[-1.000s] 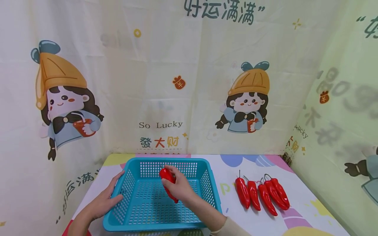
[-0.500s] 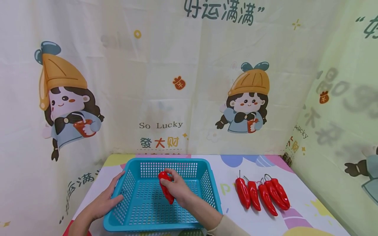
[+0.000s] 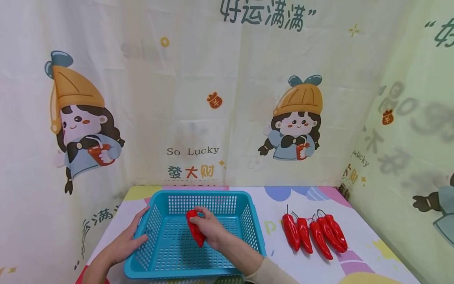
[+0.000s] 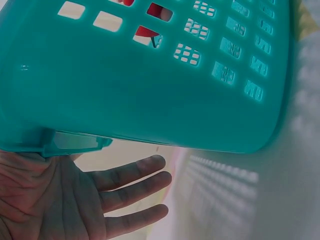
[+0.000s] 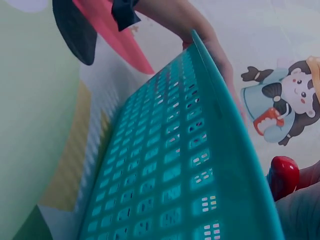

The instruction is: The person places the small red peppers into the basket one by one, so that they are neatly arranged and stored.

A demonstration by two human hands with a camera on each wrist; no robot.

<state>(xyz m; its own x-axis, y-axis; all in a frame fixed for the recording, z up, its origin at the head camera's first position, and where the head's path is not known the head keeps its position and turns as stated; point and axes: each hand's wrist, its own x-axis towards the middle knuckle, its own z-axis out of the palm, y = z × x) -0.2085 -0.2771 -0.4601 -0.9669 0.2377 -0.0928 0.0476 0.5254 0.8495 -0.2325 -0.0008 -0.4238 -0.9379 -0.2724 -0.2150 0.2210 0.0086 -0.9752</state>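
The left hand (image 3: 127, 240) is near the left edge of the desk (image 3: 358, 232), thumb (image 3: 141, 239) apart from the fingers (image 4: 137, 191); three of these reach out straight and slightly spread, palm toward the wrist camera. The left forearm (image 3: 99, 264) is bare. The right hand (image 3: 209, 227) grips, fingers and thumb curled. The right forearm (image 3: 239, 250) slants toward the desk's far left corner, bare below its sleeve (image 3: 273, 272).

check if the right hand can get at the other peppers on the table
Probably not yet: the right hand holds a pepper at the basket. Once freed, likely yes; nothing seems to block the other peppers.
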